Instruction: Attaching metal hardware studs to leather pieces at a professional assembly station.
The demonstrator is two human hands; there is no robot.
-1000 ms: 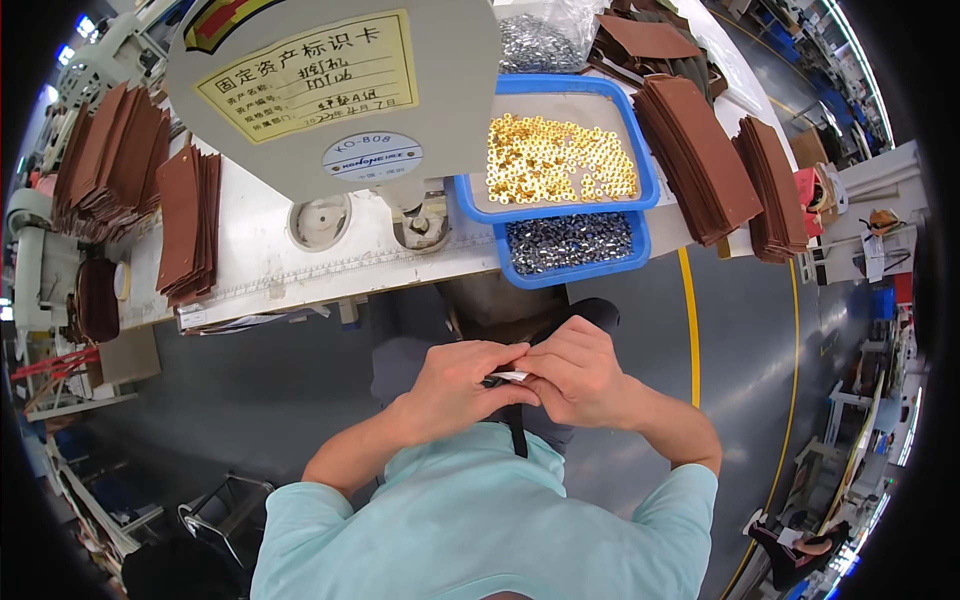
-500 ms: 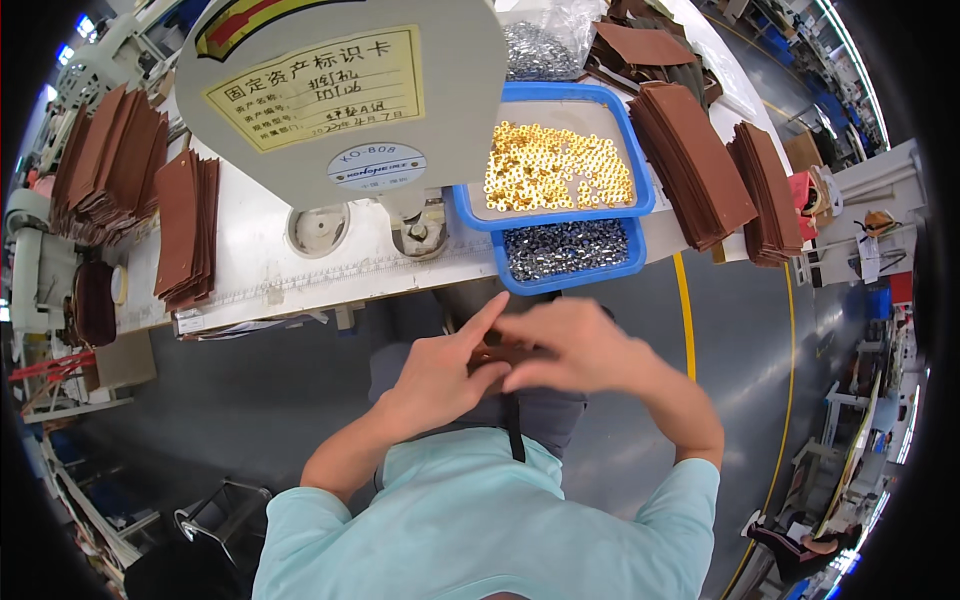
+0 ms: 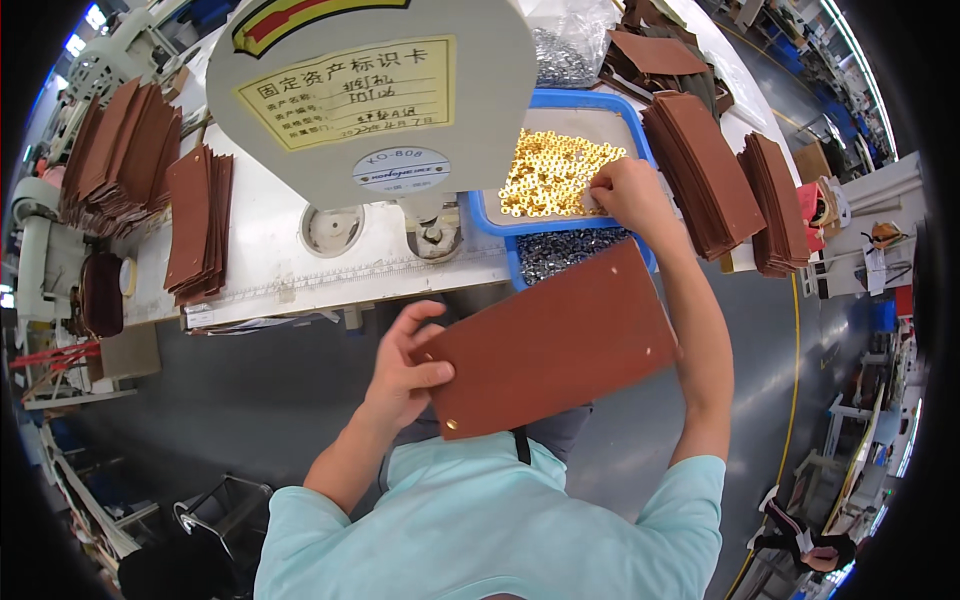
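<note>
A reddish-brown leather panel (image 3: 550,340) is tilted in front of my body, its left edge between the thumb and fingers of my left hand (image 3: 405,365). Small holes show in its right corners, and a gold-coloured eyelet sits at its lower left corner. My right hand (image 3: 632,200) reaches over the panel into a blue tray (image 3: 625,98) of gold-coloured eyelets (image 3: 560,165). Its fingers are pinched together at the eyelets; whatever lies between them is too small to make out. A second blue tray holding silver-coloured metal pieces (image 3: 565,250) is partly hidden by the panel.
A pale press machine (image 3: 300,180) stands on the white table (image 3: 290,285). Stacks of brown leather panels lie left (image 3: 198,225) and right (image 3: 705,175). Beyond the trays are a clear bag of metal pieces (image 3: 565,55) and a heap of leather (image 3: 660,60). A person sits far right.
Half a second ago both hands were close together below the trays. My left hand now holds the leather panel out, face up, and my right hand has moved up into the eyelet tray.
</note>
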